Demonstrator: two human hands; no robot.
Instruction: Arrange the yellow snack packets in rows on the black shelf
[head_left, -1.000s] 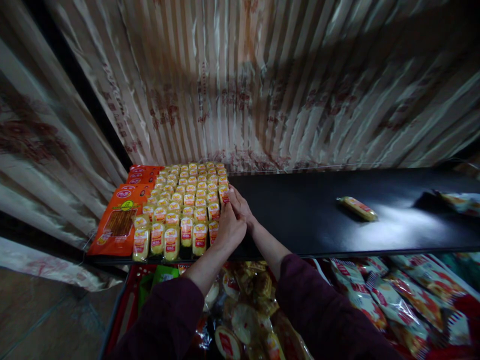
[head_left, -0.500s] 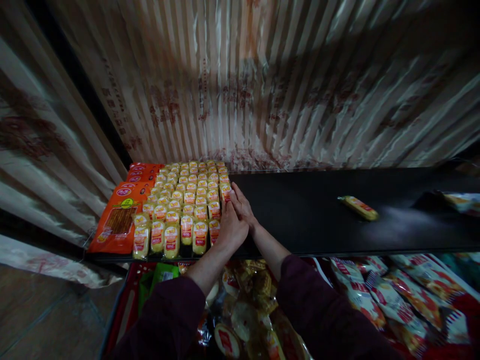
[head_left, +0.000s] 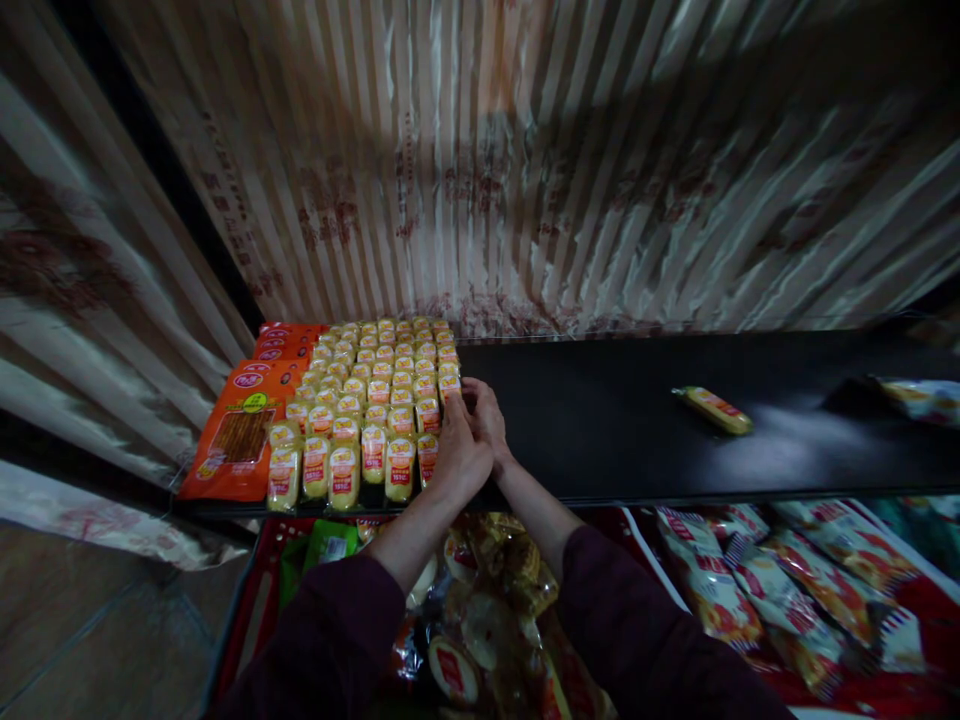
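Observation:
Small yellow cakes in clear wrappers with red and white labels (head_left: pixel 400 465) stand in close rows at the left of a black shelf. At the right edge of these rows, my left hand (head_left: pixel 461 455) has its fingers bent against a wrapped cake (head_left: pixel 449 384); its fingertips are partly hidden. Just right of it and touching it is my right hand (head_left: pixel 489 422), cupped with curved fingers and nothing visible in it. One more wrapped cake (head_left: pixel 716 411) lies flat by itself farther right.
Orange snack packets (head_left: pixel 236 430) lean left of the cakes. The black shelf (head_left: pixel 585 420) runs right to another packet (head_left: pixel 926 400). Below its front edge are red bins with bagged snacks (head_left: pixel 709 580) and a green packet (head_left: pixel 330 543). A pleated curtain (head_left: pixel 525 200) hangs behind.
My right hand's fingers have drawn back and curled, slightly away from the cakes' side. My left hand stays at the rows' right edge. The view has shifted slightly.

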